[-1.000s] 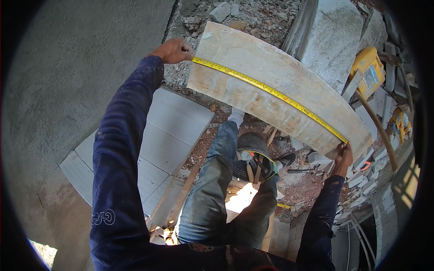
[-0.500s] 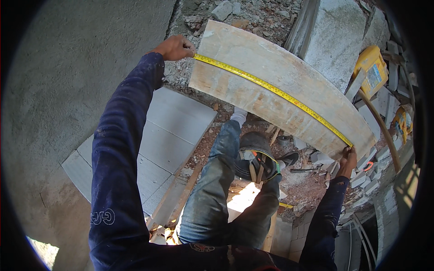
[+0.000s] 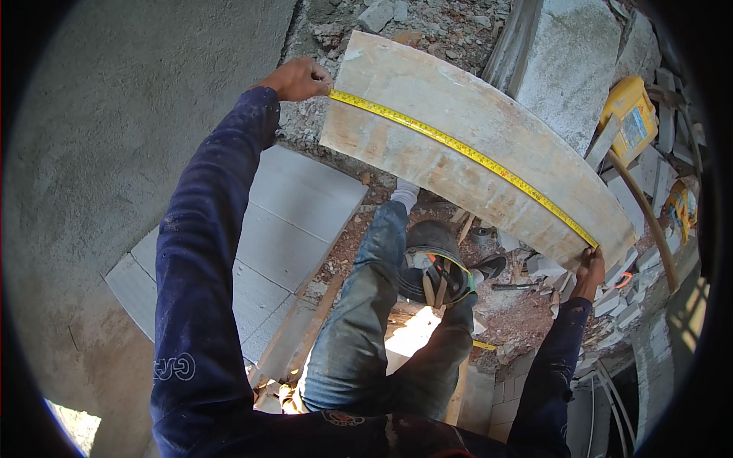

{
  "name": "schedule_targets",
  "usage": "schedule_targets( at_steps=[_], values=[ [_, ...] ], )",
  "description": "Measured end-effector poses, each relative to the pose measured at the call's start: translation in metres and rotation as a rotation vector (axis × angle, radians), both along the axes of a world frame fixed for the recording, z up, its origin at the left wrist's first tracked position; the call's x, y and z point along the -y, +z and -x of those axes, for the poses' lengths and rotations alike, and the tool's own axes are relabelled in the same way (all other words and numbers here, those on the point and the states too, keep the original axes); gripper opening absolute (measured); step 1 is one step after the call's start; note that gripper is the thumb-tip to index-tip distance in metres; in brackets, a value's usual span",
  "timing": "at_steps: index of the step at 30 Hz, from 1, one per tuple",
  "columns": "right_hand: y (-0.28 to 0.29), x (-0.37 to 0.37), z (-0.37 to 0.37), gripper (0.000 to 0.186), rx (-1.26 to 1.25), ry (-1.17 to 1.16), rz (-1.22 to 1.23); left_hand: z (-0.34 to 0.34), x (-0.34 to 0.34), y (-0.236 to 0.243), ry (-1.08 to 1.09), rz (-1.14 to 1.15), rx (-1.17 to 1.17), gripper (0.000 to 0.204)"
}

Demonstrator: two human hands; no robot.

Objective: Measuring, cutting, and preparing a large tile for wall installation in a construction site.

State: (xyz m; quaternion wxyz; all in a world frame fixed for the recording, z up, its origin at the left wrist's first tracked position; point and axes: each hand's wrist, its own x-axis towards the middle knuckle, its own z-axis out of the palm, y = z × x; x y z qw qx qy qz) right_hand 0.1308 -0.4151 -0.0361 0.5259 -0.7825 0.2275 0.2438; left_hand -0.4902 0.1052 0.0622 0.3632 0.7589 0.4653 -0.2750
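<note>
The yellow tape (image 3: 458, 146) lies along the board (image 3: 435, 88); the left hand (image 3: 300, 79) pinches 1 end, the right hand (image 3: 589, 269) seems to grasp it near the other. A loosened grip could let it slip.

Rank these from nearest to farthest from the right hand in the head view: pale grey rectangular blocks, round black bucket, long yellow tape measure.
1. Long yellow tape measure: its right end meets the right hand.
2. Round black bucket: left of that hand.
3. Pale grey rectangular blocks: farther left, past the bucket.
</note>
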Motion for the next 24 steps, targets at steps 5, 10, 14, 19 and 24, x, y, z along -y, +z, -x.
schedule_targets(
  at_steps=[5, 10, 14, 19, 24],
  values=[
    [-0.003, 0.009, -0.018, 0.015, 0.01, -0.019, -0.003, 0.004, -0.003, -0.004, -0.018, 0.003, 0.037, 0.026],
    [-0.006, 0.017, -0.021, 0.015, 0.007, 0.016, -0.033, 0.004, 0.002, -0.004, -0.008, -0.001, 0.041, 0.026],
    [-0.008, 0.014, -0.02, 0.015, 0.021, -0.027, 0.005, 0.0, 0.002, -0.005, 0.017, 0.021, 0.008, 0.025],
    [-0.013, 0.01, -0.01, 0.015, 0.027, -0.016, 0.018, 0.005, 0.004, -0.003, -0.005, -0.024, -0.037, 0.023],
    [-0.025, 0.04, -0.034, 0.012, -0.049, 0.045, -0.139, 0.007, 0.008, -0.006, -0.02, -0.123, -0.008, 0.024]
  ],
)
